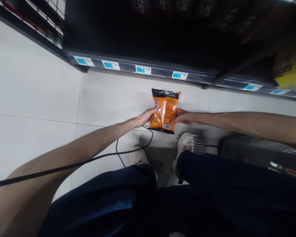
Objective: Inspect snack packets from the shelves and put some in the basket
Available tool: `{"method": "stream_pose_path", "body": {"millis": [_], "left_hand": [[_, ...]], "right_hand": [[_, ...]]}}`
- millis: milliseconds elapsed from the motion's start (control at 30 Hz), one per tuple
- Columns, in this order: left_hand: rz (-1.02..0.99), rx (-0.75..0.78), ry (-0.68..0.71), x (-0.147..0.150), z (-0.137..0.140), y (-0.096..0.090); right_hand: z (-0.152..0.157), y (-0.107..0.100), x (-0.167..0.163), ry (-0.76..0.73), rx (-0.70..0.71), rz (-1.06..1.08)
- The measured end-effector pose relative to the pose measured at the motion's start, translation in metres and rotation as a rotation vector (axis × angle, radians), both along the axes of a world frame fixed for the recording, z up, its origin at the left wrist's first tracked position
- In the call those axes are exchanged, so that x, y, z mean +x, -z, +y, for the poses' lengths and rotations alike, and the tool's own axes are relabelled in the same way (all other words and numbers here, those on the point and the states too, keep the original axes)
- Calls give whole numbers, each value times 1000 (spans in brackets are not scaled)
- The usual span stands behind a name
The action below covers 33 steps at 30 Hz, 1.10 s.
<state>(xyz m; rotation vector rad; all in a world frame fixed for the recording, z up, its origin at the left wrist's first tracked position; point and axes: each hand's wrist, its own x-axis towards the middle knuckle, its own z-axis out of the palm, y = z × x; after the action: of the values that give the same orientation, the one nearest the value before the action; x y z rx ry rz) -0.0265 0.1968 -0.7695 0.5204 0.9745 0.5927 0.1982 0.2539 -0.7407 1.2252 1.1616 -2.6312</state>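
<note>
An orange snack bag [165, 110] with black ends is held between my two hands above the floor, in front of the shelf. Its seam and barcode face up toward me. My left hand [148, 115] grips the bag's left side, the thumb lying on its printed face and the fingers hidden beneath. On the opposite side, my right hand [182, 117] is closed on the right edge near the barcode, with most of its fingers behind the bag.
A dark shelf [162, 39] with price tags [143, 69] along its front edge runs across the top. Yellow packages [287, 67] stand at the right. A black cable [88, 160] crosses my left arm. A dark grey case [251, 154] lies beside my right leg.
</note>
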Motion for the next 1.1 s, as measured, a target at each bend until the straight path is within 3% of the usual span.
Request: {"method": "stream_pose_path", "body": {"millis": [200, 633, 1100], "left_hand": [[4, -1, -5, 1, 0, -2], [45, -25, -6, 0, 2, 2], [14, -11, -15, -1, -1, 4]], "right_hand": [[1, -2, -1, -50, 58, 0], [3, -3, -5, 36, -74, -44], [2, 4, -9, 64, -59, -93]]}}
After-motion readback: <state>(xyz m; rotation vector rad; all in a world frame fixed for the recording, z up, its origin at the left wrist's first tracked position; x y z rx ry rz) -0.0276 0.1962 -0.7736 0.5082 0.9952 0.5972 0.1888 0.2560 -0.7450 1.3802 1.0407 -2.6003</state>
